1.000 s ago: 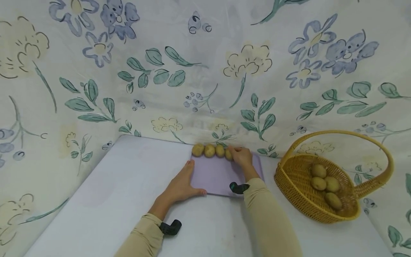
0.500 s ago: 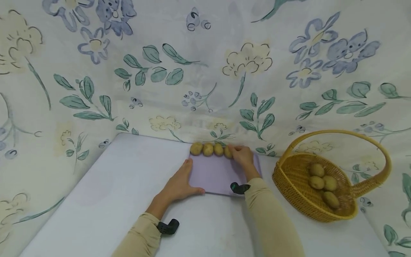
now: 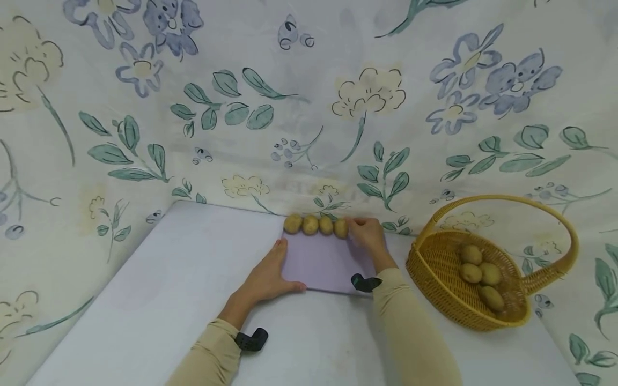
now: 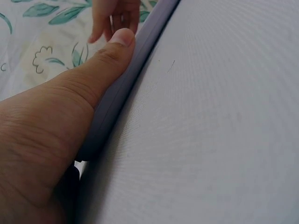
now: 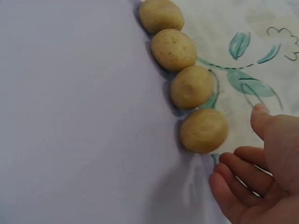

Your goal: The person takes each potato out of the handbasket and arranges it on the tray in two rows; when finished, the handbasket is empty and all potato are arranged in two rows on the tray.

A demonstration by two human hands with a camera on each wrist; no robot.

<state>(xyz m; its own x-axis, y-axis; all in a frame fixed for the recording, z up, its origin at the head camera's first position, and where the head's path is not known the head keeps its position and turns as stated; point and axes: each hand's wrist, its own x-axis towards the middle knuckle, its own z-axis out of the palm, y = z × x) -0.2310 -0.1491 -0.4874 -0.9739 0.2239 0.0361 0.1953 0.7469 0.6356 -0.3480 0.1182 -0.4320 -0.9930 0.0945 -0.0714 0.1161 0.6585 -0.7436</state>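
A row of several potatoes [image 3: 310,225] lines the far edge of a light purple board [image 3: 316,262]. The last potato on the right [image 5: 204,131] sits just beside my right hand [image 5: 261,172], whose loosely bent fingers have a gap between them and it. My left hand [image 3: 267,276] rests at the board's near left corner with its fingers along the left side. Its thumb [image 4: 105,65] lies straight along the board's front edge in the left wrist view.
On the right stands a wicker basket [image 3: 449,289] with a tall handle [image 3: 502,198] and several more potatoes [image 3: 491,274] inside. A flowered cloth [image 3: 289,123] hangs behind the white table [image 3: 159,284], close to the board's far edge.
My right hand has let go of the last potato in the row and moved slightly right, away from it. My left hand stays at the board's corner. The head view has shifted slightly.
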